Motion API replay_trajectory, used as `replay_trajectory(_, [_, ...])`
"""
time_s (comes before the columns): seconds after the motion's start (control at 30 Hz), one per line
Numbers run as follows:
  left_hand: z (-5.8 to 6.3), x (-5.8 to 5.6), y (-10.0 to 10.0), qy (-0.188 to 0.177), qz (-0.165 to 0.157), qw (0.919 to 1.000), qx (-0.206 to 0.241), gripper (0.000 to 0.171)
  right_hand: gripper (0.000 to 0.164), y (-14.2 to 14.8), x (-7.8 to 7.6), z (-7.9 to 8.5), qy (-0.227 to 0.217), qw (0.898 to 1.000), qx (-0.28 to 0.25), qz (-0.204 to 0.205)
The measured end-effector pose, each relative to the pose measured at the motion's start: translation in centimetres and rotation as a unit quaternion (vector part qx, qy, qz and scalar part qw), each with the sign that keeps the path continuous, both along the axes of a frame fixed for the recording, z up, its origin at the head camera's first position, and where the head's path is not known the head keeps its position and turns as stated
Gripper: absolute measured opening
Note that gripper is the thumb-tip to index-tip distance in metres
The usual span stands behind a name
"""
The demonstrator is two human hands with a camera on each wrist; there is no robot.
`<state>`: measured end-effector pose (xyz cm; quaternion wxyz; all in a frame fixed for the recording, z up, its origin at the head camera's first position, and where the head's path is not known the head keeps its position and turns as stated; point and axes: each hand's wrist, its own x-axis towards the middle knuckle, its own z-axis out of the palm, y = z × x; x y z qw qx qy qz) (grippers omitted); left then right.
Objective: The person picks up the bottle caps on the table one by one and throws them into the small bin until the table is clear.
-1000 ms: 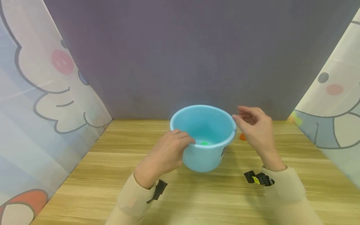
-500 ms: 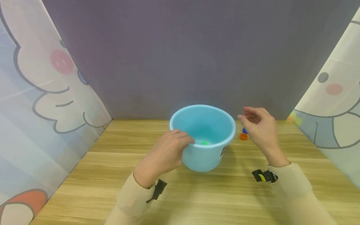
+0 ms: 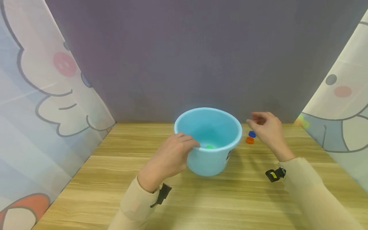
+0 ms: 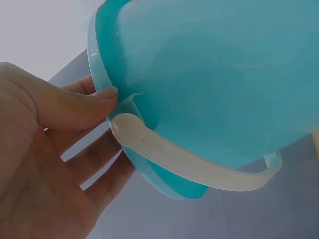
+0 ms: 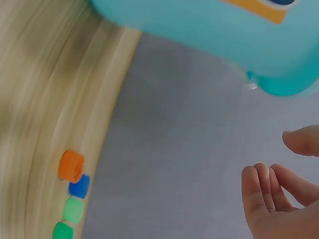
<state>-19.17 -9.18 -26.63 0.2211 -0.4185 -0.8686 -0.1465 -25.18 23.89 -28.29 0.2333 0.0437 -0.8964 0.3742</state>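
Note:
A light blue plastic bucket (image 3: 207, 163) stands upright on the table. My left hand (image 3: 169, 156) grips its near left rim, thumb outside and fingers over the edge, beside the end of the white handle (image 4: 184, 162) in the left wrist view. Low inside the bucket shows a small green thing (image 3: 210, 147). My right hand (image 3: 268, 129) hovers to the bucket's right, fingers loosely bent and nothing between them. Below it lie an orange bottle cap (image 3: 249, 140) and a blue bottle cap (image 3: 252, 134). The right wrist view adds a light green cap (image 5: 74, 209) and a green cap (image 5: 63, 231).
The wood-grain table (image 3: 224, 204) ends at a tall grey panel (image 3: 184, 57) behind the bucket. Printed cartoon curtains flank it, a left curtain (image 3: 43, 127) and a right curtain (image 3: 345, 105). Each wrist carries a black strap below a beige sleeve.
My right hand has drawn away from the bucket's rim to the right, bringing the blue cap into view beside the orange one. My left hand stays on the rim; the bucket has not moved.

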Motion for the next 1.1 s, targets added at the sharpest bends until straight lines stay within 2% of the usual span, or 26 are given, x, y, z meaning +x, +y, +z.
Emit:
replay_trajectory(0.63, [-0.1, -0.1, 0.0, 0.004, -0.002, 1.0, 0.004, 0.039, 0.056, 2.0, -3.1, -0.9, -0.082, 0.995, 0.06, 0.018])
replay_trajectory(1.1, [-0.1, 0.0, 0.1, 0.001, -0.005, 1.0, 0.003, 0.04, 0.06, 3.5, -4.9, -1.9, -0.153, 0.984, 0.092, 0.025])
